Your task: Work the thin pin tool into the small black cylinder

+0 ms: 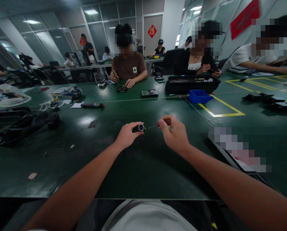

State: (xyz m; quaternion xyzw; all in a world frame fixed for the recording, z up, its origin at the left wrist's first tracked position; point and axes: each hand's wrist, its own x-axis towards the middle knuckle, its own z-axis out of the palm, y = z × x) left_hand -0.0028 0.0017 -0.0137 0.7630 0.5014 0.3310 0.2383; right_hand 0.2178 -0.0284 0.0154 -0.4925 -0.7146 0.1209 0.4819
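My left hand (pixel 127 134) is closed around a small black cylinder (pixel 139 128) with a pale ring at the end that faces me. What kind of part it is I cannot make out. In my right hand (pixel 174 133) a screwdriver (pixel 153 126) is pinched by its dark reddish handle. Its thin metal shaft points left, and the tip is at or very near the cylinder's right side; whether it touches I cannot tell. Both hands are held over the green table (pixel 143 173).
Ahead lie a circuit-board device (pixel 149 93), a blue bin (pixel 199 96) and a long black tray (pixel 193 84). A dark cylindrical tool (pixel 92 105) and a black bag-like object (pixel 30 126) are to the left. Across the table a person (pixel 129 64) works with a screwdriver.
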